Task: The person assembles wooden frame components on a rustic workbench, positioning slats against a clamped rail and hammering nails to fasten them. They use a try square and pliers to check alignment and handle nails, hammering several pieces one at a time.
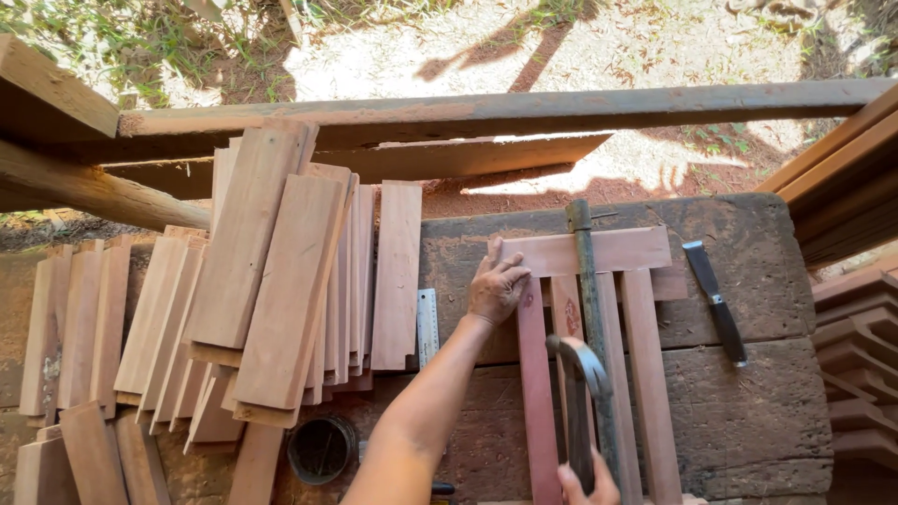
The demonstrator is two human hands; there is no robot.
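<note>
Here the left hand presses the wooden frame; right hand grips a hammer.

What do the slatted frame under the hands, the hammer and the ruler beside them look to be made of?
Slatted frame: reddish wood, bare and unvarnished, with visible grain. Hammer: head looks like dull grey metal; handle dark, material unclear. Ruler: probably steel, pale, flat and silvery.
</note>
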